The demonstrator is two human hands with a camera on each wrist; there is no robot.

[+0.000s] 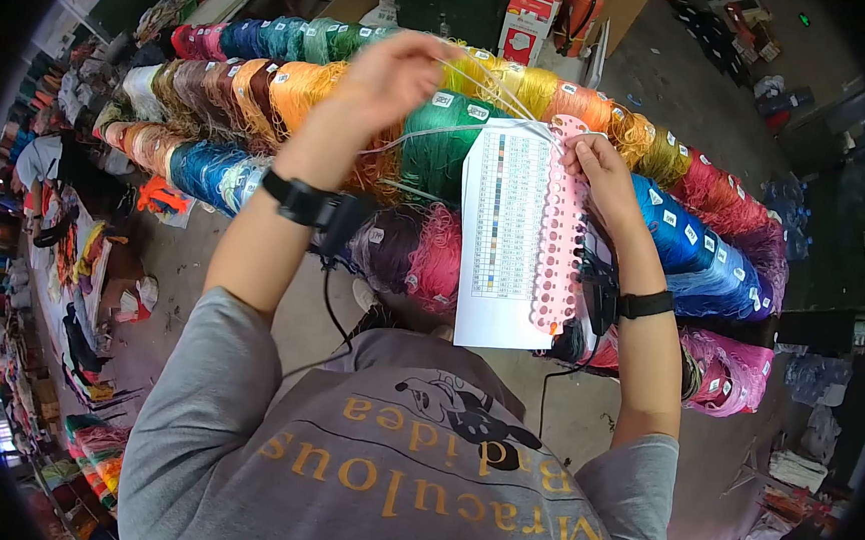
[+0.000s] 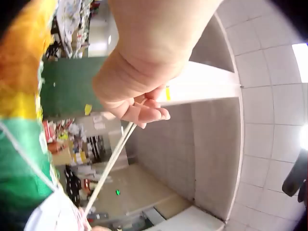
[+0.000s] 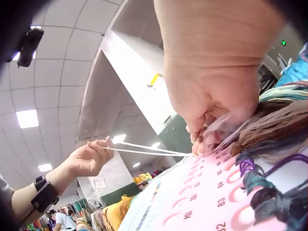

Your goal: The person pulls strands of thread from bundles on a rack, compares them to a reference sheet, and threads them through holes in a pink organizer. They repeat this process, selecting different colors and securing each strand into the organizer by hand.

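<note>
In the head view my left hand is raised at the upper left, its fingers pinching white thread that runs taut in strands to the top of a pink punched card. My right hand pinches the thread at the card's top end. Numbered holes line the card, and dark and coloured threads are knotted along its edge. Beside the card, a white printed sheet with rows of small colour swatches lies over the yarn. My right fingertips are partly hidden behind thread in the right wrist view.
Rows of labelled yarn hanks, green, blue and orange among them, surround the sheet. Red and white boxes stand behind. Another person bends at the far left near a table of coloured bundles.
</note>
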